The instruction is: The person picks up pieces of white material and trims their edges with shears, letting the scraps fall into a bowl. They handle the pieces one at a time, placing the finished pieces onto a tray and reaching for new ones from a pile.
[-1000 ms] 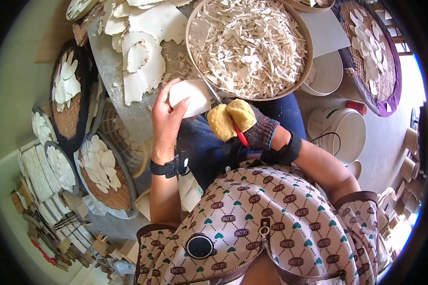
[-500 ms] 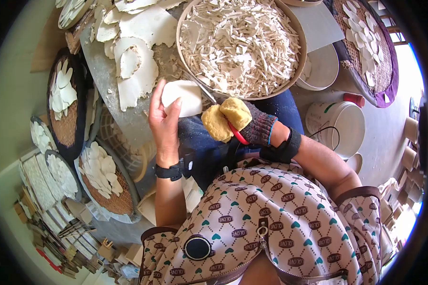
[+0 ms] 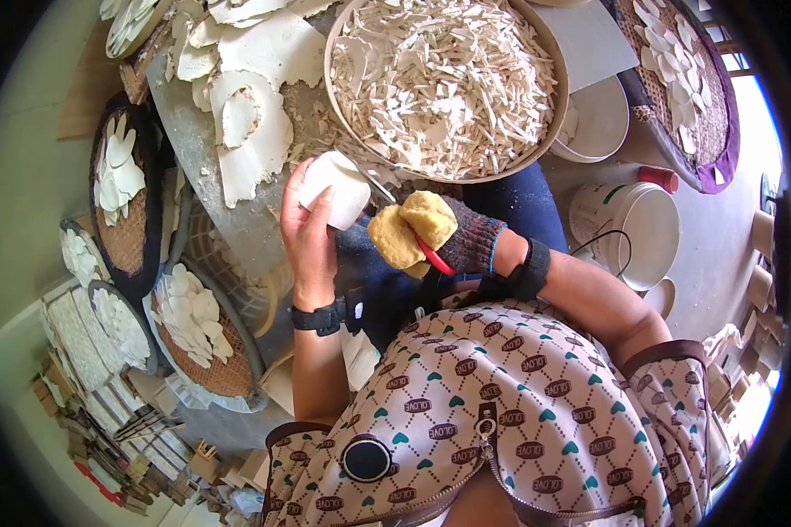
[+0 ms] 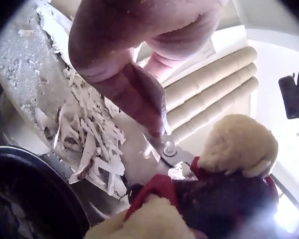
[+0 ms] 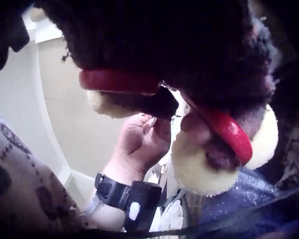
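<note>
The bare left hand [image 3: 308,224] pinches a thin white piece [image 3: 336,189] with the thumb on its face. Beside it the gloved right hand [image 3: 476,235] grips scissors with red handles [image 3: 434,256] and yellow foam pads [image 3: 395,237]. In the left wrist view the scissors' pivot [image 4: 169,149] lies right by the left fingertips. The blades point at the white piece's edge; whether they touch it cannot be told. Gloved fingers pass through the red loops [image 5: 229,132] in the right wrist view.
A round tray [image 3: 561,97] heaped with white scraps stands just beyond the hands. White sheets [image 3: 268,48] lie on the table at the left. Woven trays with white pieces stand at both sides, and white buckets [image 3: 646,237] stand at the right.
The white piece has turned in the left hand and is now tilted. The right hand with the scissors has shifted slightly left and down.
</note>
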Available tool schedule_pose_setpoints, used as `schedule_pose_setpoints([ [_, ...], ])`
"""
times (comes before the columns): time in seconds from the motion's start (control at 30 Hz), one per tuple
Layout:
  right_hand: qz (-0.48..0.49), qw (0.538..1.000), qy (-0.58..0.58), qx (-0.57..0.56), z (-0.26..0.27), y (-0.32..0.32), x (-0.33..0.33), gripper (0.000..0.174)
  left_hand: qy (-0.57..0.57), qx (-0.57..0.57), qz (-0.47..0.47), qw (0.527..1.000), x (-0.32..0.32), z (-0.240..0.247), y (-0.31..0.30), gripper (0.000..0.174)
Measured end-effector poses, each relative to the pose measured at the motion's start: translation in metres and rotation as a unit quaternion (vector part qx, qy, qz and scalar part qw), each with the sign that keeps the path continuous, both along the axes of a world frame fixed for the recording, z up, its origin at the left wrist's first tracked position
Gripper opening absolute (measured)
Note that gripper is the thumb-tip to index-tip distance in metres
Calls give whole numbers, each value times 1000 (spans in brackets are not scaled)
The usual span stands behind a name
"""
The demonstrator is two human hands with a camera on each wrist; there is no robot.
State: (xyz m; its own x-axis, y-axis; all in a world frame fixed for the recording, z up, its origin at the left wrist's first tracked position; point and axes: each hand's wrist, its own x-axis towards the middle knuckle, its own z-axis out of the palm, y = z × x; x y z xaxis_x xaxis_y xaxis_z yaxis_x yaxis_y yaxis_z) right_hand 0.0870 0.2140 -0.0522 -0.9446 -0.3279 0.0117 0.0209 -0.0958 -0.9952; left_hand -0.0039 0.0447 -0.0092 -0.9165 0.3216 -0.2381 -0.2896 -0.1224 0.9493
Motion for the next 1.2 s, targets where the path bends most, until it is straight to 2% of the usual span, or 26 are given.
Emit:
schedule_pose_setpoints([
  [0.07,11,999,-47,5,9,3,5,20,-43,2,-8,999,2,7,0,43],
  [0.17,-36,993,-61,-100,11,-1,8,24,-110,-2,-54,992,-6,14,-6,45],
  [0.2,-26,982,-102,-157,10,-1,10,22,-111,-5,-58,992,-7,15,-7,44],
  [0.37,-9,883,-244,-400,12,-1,13,19,-141,-19,-96,985,-12,22,-13,43],
  [0.4,-35,944,-162,-287,8,-2,11,18,-135,-20,-107,985,-11,22,-13,43],
  [0.43,-61,981,-75,-167,1,-4,9,17,-128,-20,-119,984,-9,22,-13,43],
  [0.5,-68,996,2,-61,0,-3,7,14,-130,-10,-122,984,-7,25,-11,44],
  [0.63,-69,989,105,76,-2,-3,10,16,-46,-38,63,996,4,4,-7,45],
  [0.77,-22,1000,21,0,-3,1,14,23,0,-30,92,995,9,-1,0,42],
  [0.9,-46,996,35,-73,12,1,12,18,15,-79,36,996,-2,5,-2,38],
  [1.0,-56,982,-72,-166,18,2,13,17,-13,-69,-23,997,-2,16,0,37],
  [1.07,-51,990,-64,-119,19,5,15,21,-32,-69,-33,997,-2,17,1,37],
  [1.13,-35,997,57,37,22,12,15,25,-26,-87,-54,994,-4,15,0,38],
  [1.2,-57,998,21,-18,22,7,20,26,-35,-85,-62,994,-4,12,-1,38],
])
